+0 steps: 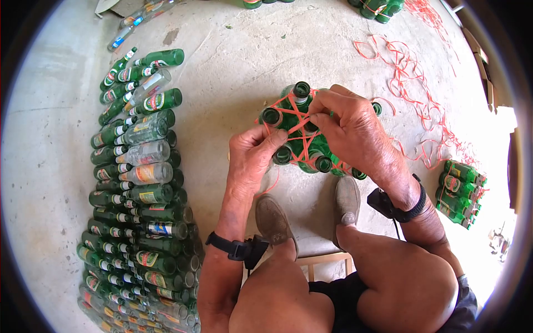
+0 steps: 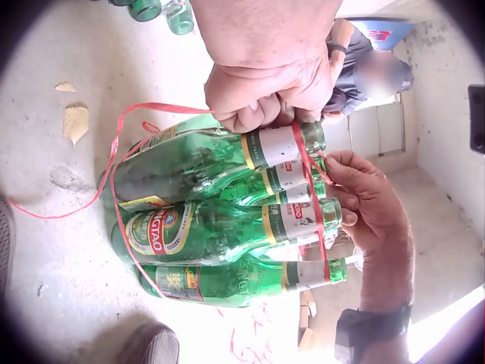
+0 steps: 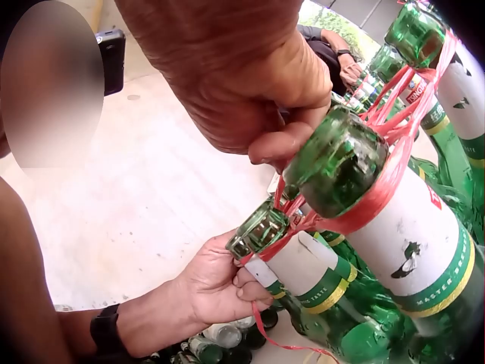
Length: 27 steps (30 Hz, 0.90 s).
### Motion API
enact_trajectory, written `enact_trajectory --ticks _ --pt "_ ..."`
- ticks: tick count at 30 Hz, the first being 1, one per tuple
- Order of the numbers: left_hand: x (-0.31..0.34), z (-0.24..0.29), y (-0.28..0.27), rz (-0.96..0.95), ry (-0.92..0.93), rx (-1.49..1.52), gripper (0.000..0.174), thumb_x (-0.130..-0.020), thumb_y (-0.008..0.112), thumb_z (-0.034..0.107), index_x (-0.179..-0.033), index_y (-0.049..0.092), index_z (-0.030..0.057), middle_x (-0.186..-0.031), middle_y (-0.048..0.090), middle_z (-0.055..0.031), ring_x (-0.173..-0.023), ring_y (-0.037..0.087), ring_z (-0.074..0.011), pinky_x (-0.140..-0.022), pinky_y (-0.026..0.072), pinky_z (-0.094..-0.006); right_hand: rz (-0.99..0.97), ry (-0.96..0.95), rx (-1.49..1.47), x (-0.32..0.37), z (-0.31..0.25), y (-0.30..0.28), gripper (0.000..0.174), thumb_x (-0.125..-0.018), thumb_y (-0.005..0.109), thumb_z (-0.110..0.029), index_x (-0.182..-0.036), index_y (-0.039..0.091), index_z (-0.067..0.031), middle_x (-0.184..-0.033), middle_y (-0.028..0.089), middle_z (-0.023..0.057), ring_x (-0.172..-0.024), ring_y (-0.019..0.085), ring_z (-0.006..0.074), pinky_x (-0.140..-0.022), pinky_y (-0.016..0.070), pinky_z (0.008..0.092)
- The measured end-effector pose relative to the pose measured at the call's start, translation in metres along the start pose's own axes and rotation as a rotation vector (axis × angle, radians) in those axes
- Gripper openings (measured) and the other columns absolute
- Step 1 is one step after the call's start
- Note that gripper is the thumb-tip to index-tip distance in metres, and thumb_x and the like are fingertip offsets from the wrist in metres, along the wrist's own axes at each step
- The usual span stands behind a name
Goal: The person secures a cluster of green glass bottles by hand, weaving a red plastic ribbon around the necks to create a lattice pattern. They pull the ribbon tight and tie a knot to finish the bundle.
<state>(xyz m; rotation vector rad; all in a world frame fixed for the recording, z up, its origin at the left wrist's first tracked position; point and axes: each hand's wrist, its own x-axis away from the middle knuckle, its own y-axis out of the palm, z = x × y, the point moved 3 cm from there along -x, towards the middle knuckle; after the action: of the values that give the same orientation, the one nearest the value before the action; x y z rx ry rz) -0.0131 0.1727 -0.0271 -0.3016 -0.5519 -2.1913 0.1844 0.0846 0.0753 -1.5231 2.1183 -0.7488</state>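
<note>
A cluster of upright green bottles [image 1: 319, 145] stands between the hands, red plastic strap [image 1: 304, 145] wound and crossed around the necks. At the cluster's near left side, the left hand [image 1: 251, 158] pinches the strap between thumb and forefinger. The right hand [image 1: 355, 125] pinches strap above the middle necks, thumb against forefinger. In the left wrist view the strap [image 2: 307, 163] loops round the labelled necks, and a loose length hangs beside the bottles [image 2: 220, 227]. The right wrist view shows the strap [image 3: 379, 199] tight below a bottle mouth [image 3: 341, 163], with the left hand [image 3: 216, 284] beyond.
Many bottles [image 1: 150, 194] lie in rows along the left. Tied bundles stand at the top and at the right [image 1: 458, 191]. Loose red strap [image 1: 408, 83] is strewn over the floor at upper right. The person's shoes [image 1: 347, 200] are just below the cluster.
</note>
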Motion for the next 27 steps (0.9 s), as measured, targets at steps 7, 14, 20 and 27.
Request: enact_trajectory --ticks 7,14,20,27 --pt "0.000 0.001 0.004 0.028 0.025 -0.005 0.012 -0.097 0.084 0.015 -0.099 0.080 0.0033 -0.080 0.064 0.0073 -0.065 0.048 -0.0004 -0.052 0.0336 -0.0207 0.057 -0.101 0.087 -0.007 0.004 0.001 0.005 -0.093 0.067 -0.001 -0.095 0.069 0.0026 -0.091 0.068 0.0211 -0.083 0.070 0.0430 -0.075 0.0567 0.0499" --pt "0.001 0.005 0.005 0.033 0.048 -0.055 0.010 -0.097 0.084 0.013 -0.096 0.081 0.0044 -0.076 0.059 0.0096 -0.061 0.041 0.0000 -0.051 0.0267 -0.0220 -0.057 -0.143 0.423 -0.003 0.007 0.004 0.011 -0.091 0.065 -0.003 -0.101 0.070 -0.0010 -0.094 0.071 0.0176 -0.089 0.074 0.0402 -0.077 0.0612 0.0498" --pt "0.005 0.015 0.005 0.055 0.036 -0.144 0.010 -0.098 0.082 0.012 -0.096 0.080 0.0032 -0.072 0.055 0.0103 -0.058 0.037 0.0002 -0.049 0.0248 -0.0235 -0.040 -0.156 0.403 0.000 0.011 0.006 0.012 -0.090 0.066 -0.006 -0.101 0.071 -0.0039 -0.095 0.072 0.0140 -0.089 0.076 0.0375 -0.075 0.0624 0.0488" --pt "0.011 0.006 -0.016 0.040 -0.026 -0.091 0.020 -0.100 0.082 0.018 -0.089 0.072 0.0047 -0.066 0.049 0.0094 -0.051 0.033 -0.0007 -0.045 0.0225 -0.0254 -0.025 -0.194 0.394 0.004 0.013 0.006 0.015 -0.087 0.069 -0.006 -0.102 0.071 -0.0050 -0.096 0.072 0.0117 -0.086 0.077 0.0352 -0.072 0.0626 0.0484"
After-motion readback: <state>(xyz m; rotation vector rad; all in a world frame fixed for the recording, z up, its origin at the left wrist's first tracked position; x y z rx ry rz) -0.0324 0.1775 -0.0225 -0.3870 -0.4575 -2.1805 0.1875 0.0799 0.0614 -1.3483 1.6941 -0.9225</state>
